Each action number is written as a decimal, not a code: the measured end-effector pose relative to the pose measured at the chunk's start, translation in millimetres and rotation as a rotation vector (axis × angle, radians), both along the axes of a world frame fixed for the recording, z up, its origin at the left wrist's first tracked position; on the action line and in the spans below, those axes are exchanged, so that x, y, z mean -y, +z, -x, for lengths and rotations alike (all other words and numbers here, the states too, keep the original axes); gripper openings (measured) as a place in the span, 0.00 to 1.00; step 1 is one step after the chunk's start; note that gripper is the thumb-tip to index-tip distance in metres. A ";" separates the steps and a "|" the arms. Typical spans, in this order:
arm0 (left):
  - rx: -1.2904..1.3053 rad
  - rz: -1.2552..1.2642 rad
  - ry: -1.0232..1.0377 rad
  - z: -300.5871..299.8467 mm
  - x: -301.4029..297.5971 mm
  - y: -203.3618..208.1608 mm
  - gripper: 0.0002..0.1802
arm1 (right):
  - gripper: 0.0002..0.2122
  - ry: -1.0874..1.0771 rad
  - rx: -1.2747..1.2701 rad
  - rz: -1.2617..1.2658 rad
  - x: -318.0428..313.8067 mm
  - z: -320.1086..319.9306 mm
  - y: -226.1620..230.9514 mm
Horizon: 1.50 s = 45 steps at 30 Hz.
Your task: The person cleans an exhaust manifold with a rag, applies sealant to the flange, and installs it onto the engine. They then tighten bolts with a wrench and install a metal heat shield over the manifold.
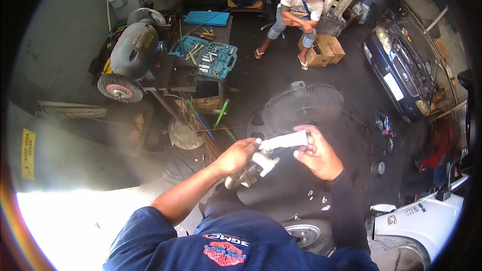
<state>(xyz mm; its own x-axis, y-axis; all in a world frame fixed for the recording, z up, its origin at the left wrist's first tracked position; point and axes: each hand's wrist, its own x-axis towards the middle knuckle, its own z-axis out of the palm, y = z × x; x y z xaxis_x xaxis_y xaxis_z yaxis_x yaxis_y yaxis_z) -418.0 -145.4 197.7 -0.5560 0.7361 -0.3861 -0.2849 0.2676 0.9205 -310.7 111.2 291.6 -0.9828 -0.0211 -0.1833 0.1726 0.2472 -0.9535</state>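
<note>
Here, left fingers point(249, 143) and right fingers point(313, 131) pinch a white tube point(285, 141) (metal part point(265, 162) partly hidden).

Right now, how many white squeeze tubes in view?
1: the white tube, stretched between the left hand and the right hand, its flat end at the right. Others could be hidden in the background clutter.

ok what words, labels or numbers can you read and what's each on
Print shows, wording not copied:
yellow wall sign: black capitals, legible
navy shirt: white and red print, legible
bench grinder: yellowish label, too small
dark car: white plate, unreadable
white vehicle: decals, unreadable
white tube: none readable
</note>
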 end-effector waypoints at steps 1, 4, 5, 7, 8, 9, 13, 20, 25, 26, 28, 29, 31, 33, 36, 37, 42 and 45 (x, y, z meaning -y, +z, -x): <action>-0.031 0.031 0.041 12.7 6.4 -2.7 0.31 | 0.19 0.065 -0.007 -0.018 2.0 19.7 0.2; -0.025 0.020 0.112 38.5 29.7 -6.0 0.31 | 0.16 0.159 0.177 0.092 4.9 76.4 -0.4; -0.043 0.011 0.152 47.6 35.2 -6.2 0.31 | 0.16 0.193 0.227 0.106 6.3 95.1 -1.9; -0.063 0.014 0.223 63.1 46.1 -6.5 0.32 | 0.14 0.264 0.247 0.074 10.2 127.2 -6.7; -0.063 0.027 0.261 70.9 51.7 -6.7 0.31 | 0.14 0.288 0.250 0.067 14.7 140.6 -11.4; -0.033 0.019 0.304 77.3 55.2 -7.2 0.31 | 0.14 0.295 0.283 0.046 19.4 152.3 -15.8; -0.177 0.019 0.358 89.6 66.5 -8.3 0.31 | 0.14 0.258 0.183 0.010 33.5 181.5 -22.8; -0.190 0.024 0.442 98.0 67.0 -3.7 0.31 | 0.20 0.382 0.268 -0.233 41.5 199.0 -13.3; -0.132 0.082 0.383 93.4 67.5 -3.0 0.32 | 0.24 0.284 0.338 -0.148 44.4 203.4 -20.2; -0.137 0.086 0.372 92.5 67.3 -3.7 0.32 | 0.23 0.283 0.336 -0.129 43.9 204.6 -22.6; -0.148 0.087 0.385 90.4 66.2 -5.6 0.33 | 0.21 0.295 0.320 -0.082 42.8 206.3 -27.6; -0.152 0.083 0.407 89.2 65.5 -6.7 0.32 | 0.20 0.339 0.324 -0.046 41.3 206.6 -29.6; -0.137 0.073 0.391 87.4 64.8 -9.1 0.32 | 0.19 0.379 0.364 -0.027 36.6 206.0 -32.6; -0.093 0.078 0.320 84.4 66.2 -11.4 0.32 | 0.17 0.317 0.489 0.079 30.5 206.2 -34.5; -0.120 0.018 0.308 78.0 68.3 -15.2 0.30 | 0.14 0.186 0.637 0.320 28.0 208.2 -42.2; -0.108 -0.005 0.329 76.0 69.2 -16.5 0.30 | 0.14 0.156 0.662 0.345 28.8 208.5 -46.6; -0.002 -0.076 0.512 71.1 76.3 -20.1 0.30 | 0.14 0.121 0.654 0.525 31.0 226.6 -79.8; 0.130 -0.086 0.684 63.1 89.1 -17.8 0.27 | 0.15 0.102 0.558 0.619 28.0 265.3 -106.6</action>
<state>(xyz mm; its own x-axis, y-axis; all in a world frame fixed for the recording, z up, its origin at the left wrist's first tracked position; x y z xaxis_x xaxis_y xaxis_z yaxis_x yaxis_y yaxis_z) -481.1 -234.5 179.8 -0.8586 0.2683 -0.4368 -0.4723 -0.0829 0.8775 -576.0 83.1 185.0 -0.7394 -0.3615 -0.5679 0.6641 -0.2528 -0.7036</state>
